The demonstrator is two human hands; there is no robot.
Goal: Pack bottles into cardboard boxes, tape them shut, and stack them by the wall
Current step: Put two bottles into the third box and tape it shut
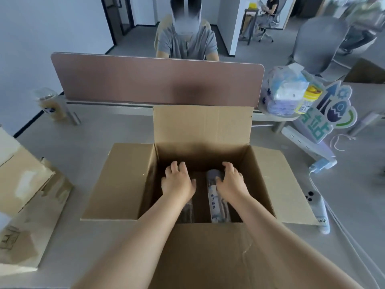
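Hands: left hand [178,182] curls round clear bottle [187,210]; right hand [231,182] grips labelled bottle [215,198].
Box: box [202,126] open, six o'clock on tabletop [125,130].
Risk: loosely laid bottles could roll, jamming later rows.

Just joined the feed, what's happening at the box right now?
A person is packing. The left hand and right hand are both down inside the open box, on bottles lying along its floor. Whether the fingers actually grip them can't be told. The box is not yet taped shut.
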